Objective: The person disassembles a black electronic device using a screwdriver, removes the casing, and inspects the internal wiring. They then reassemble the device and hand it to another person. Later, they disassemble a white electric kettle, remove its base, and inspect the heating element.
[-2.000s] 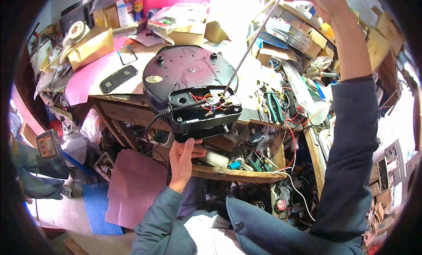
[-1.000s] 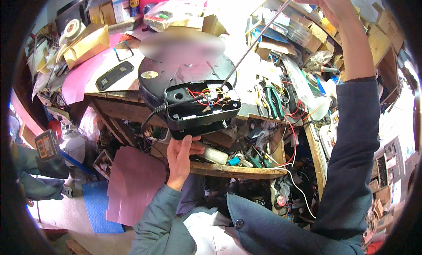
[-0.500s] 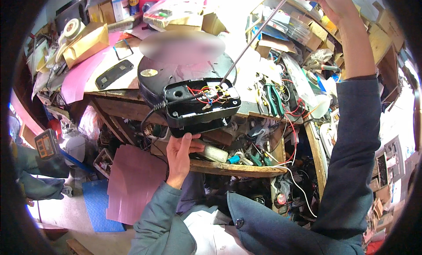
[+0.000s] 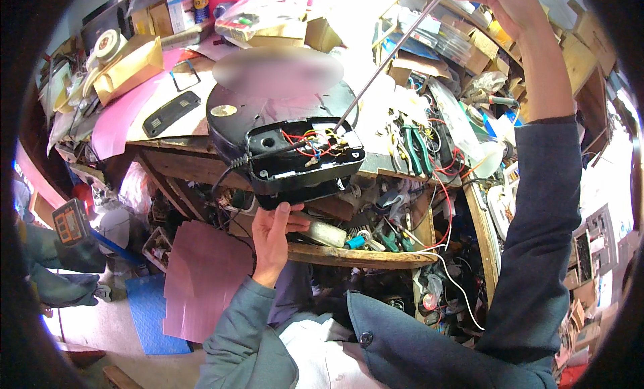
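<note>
On the front of the bench lies a round black appliance body [image 4: 268,112] with an open black housing [image 4: 305,174] at its near side. Red, yellow and blue wires [image 4: 325,142] fill the housing, and a thick black cable leaves it at the left. My left hand [image 4: 272,236] is closed on the housing's lower edge, thumb on top. High at the upper right, my right hand [image 4: 513,8] grips the upper end of a long-shafted screwdriver [image 4: 396,56]; its handle is beyond the frame. The shaft slants down into the housing's right part, its tip among the wires.
Green-handled pliers [image 4: 417,151] and loose wires lie right of the appliance. A black cover plate [image 4: 172,114] rests at left, near a tape roll [image 4: 110,45]. Below is a cluttered wooden shelf [image 4: 362,257]. Another person's leg [image 4: 64,288] shows at far left.
The appliance and housing appear slightly further left in view, along with the bench. Both hands keep their grips, and the screwdriver tip stays in the housing.
</note>
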A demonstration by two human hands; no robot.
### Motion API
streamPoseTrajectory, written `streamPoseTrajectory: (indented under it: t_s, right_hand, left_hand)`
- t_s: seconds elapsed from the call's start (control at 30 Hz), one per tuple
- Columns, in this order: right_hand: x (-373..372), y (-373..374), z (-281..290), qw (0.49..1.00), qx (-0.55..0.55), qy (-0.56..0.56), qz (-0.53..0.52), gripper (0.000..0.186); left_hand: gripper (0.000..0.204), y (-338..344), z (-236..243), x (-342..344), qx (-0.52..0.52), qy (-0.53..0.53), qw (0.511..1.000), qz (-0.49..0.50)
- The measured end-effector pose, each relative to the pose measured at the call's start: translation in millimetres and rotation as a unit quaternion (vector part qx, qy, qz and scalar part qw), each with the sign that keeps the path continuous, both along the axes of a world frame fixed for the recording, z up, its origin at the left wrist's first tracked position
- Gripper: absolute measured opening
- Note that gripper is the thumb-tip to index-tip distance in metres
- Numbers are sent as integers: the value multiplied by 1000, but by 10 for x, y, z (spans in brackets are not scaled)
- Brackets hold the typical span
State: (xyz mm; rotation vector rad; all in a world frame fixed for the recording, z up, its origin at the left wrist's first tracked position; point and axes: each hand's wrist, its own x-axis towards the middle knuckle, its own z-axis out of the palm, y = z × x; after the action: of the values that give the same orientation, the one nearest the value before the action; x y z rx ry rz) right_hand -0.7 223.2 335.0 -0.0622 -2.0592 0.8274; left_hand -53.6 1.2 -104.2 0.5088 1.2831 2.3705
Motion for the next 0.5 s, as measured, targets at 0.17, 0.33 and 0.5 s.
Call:
streamPoseTrajectory:
  t_s: [0.17, 0.33, 0.5]
  right_hand:
    - [-13, 76, 8, 1000, -2, 0, 11, 32]
    - [82, -60, -23, 999, 15, 3, 29, 33]
    - [-21, 34, -10, 1000, -3, 7, 10, 34]
  left_hand:
    - [32, 9, -27, -6, 7, -6, 1000, -1]
    - [31, 32, 11, 3, 14, -8, 1000, -8]
    - [30, -4, 12, -2, 11, -10, 1000, 5]
